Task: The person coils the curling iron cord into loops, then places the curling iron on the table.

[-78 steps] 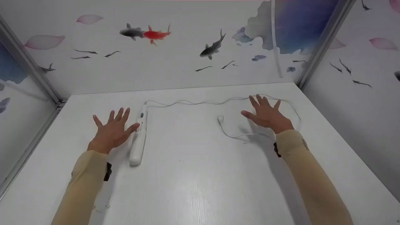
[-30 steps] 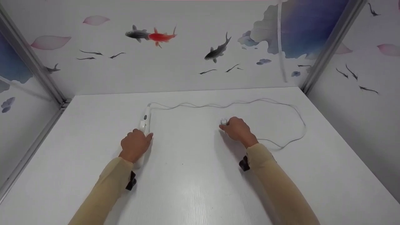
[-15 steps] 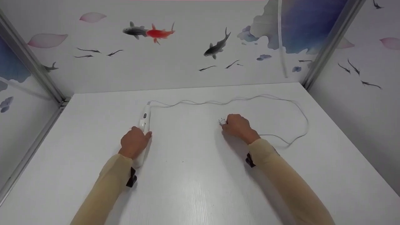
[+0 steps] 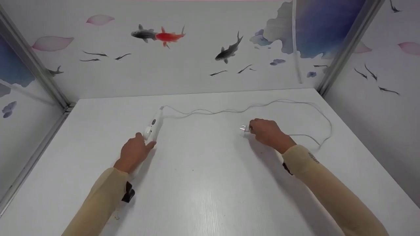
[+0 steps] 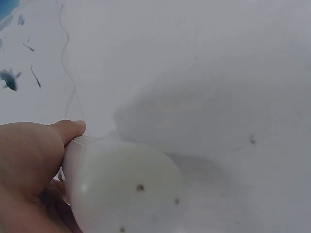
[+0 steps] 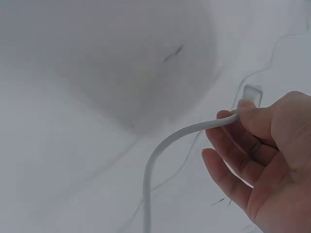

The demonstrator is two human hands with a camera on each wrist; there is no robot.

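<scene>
My left hand (image 4: 133, 152) grips a long white corded appliance (image 4: 157, 123) around its middle, on the left of the table. Its narrow end, with a dark oval button, points away from me. In the left wrist view the appliance's thick rounded end (image 5: 126, 187) shows small dark spots; its exact kind cannot be told. At the right, my right hand (image 4: 270, 134) pinches the white power plug (image 4: 245, 128), its metal prongs facing left. The cord (image 6: 167, 141) leaves the plug in a curve in the right wrist view.
On the white table (image 4: 203, 196) the thin cord (image 4: 223, 111) runs along the back and loops at the right. A patterned wall (image 4: 190, 72) stands behind, with side panels and metal posts (image 4: 344, 49) at both corners.
Both hands, earlier spread flat above the table, came to grip the appliance and the plug. Since then the plug has moved right, and the appliance has tilted, its cord end shifting slightly right.
</scene>
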